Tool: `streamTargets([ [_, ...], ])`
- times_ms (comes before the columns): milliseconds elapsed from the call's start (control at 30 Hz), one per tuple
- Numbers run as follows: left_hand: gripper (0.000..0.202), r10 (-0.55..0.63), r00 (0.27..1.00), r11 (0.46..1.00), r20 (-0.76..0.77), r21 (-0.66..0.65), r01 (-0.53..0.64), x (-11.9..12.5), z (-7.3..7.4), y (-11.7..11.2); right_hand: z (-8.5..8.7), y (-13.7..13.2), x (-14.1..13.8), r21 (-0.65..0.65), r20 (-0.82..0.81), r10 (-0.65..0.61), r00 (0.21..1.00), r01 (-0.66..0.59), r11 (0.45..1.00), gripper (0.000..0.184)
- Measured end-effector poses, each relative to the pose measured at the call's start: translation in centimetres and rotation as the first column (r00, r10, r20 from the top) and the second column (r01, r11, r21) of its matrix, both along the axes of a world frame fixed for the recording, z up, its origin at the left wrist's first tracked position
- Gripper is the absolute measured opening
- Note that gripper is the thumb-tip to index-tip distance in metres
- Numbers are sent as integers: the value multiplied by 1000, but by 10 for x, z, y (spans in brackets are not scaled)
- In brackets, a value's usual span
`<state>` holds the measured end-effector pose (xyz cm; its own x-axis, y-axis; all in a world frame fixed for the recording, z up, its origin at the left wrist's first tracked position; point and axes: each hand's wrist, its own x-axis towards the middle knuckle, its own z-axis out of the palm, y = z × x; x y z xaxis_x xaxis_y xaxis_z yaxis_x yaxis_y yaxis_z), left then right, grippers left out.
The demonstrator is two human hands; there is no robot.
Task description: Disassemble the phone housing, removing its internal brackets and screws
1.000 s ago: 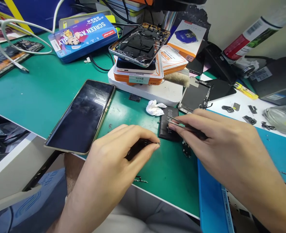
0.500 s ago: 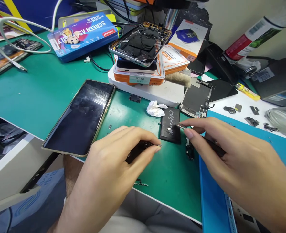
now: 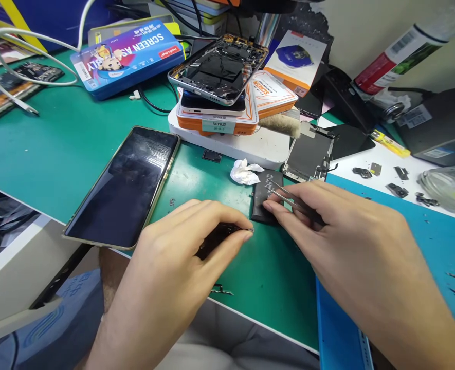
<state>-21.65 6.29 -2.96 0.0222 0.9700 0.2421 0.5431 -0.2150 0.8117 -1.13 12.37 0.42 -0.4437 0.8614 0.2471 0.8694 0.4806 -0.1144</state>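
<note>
My left hand (image 3: 173, 257) is closed, thumb and forefinger pinching a thin dark part (image 3: 220, 234). The palm hides most of that part, so I cannot tell its kind. In my right hand (image 3: 350, 241) is a pair of metal tweezers (image 3: 293, 201), its tips apart and pointing left over a black phone battery (image 3: 258, 208). A crumpled white tissue (image 3: 244, 172) lies by the battery's upper left corner. To the left of my left hand rests a phone (image 3: 123, 185) with a dark screen and a gold frame. A small metal strip (image 3: 222, 291) lies near the mat's front edge.
An opened phone (image 3: 219, 72) tops stacked orange-and-white boxes (image 3: 190, 122) at the back. Beside them are a blue screen box (image 3: 134, 59) and a phone screen part (image 3: 308, 151). A blue mat (image 3: 416, 231) lies right, with small loose parts (image 3: 397, 190) behind it.
My right hand has moved left, bringing the tweezers over the battery; their two tips now show spread apart. My left hand keeps its pinch with little movement. The view has shifted slightly.
</note>
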Motion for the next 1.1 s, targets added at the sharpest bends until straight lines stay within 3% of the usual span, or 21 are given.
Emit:
streamTargets([
  [133,13,2,1000,1000,20,-18,-1,1,0,0,2,0,8,-78,-141,41,989,-52,996,11],
  [233,12,2,999,1000,35,-14,-1,0,0,0,6,2,17,-64,-175,25,984,-37,997,19],
  [400,12,3,999,1000,35,-18,-2,0,1,-1,7,0,29,0,0,107,994,-107,994,30],
  [533,12,3,1000,1000,20,-10,-2,0,1,-1,-1,-12,34,86,110,98,989,-108,990,27],
  [733,11,13,1000,1000,2,-17,-13,0,0,0,-6,-25,36,211,333,141,932,-219,953,23],
  [1100,11,10,1000,1000,-17,-15,-11,1,0,-1,-3,-23,36,218,358,160,920,-249,944,26],
])
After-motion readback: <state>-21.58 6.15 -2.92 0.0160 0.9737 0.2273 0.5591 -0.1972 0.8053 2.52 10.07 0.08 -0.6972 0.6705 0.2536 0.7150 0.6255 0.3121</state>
